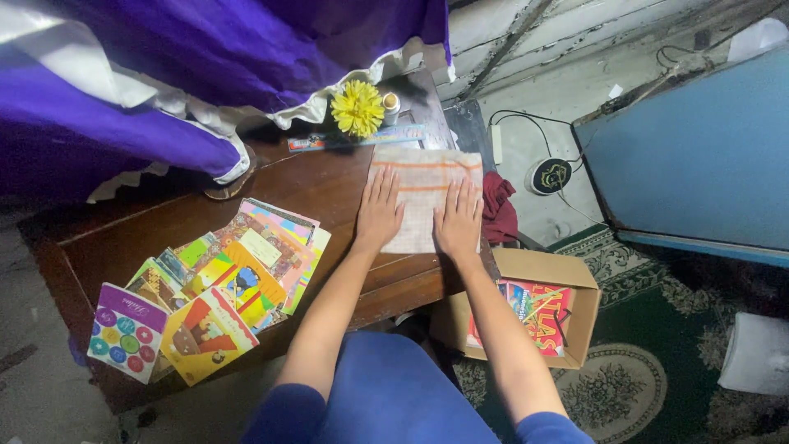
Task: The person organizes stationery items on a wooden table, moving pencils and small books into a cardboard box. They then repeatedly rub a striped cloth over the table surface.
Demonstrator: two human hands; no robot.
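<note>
A checked cloth (423, 197) lies flat near the right edge of a dark wooden worktop (123, 238), both hands pressed on it, palms down and fingers spread: left hand (378, 212), right hand (459, 220). At twelve o'clock from the cloth, a yellow flower (357, 108); at nine, a spread of colourful booklets (238, 271). At four (on a patterned green carpet (657, 329)) sits a cardboard box (579, 316). Purple drapery (205, 57) hangs behind.

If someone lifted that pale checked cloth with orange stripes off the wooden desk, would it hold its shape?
Probably not. The pale checked cloth with orange stripes lies flat under the left hand and right hand, so it looks thin, floppy and light. Pushed along the dark wooden desk, it would likely bunch rather than slide.
</note>
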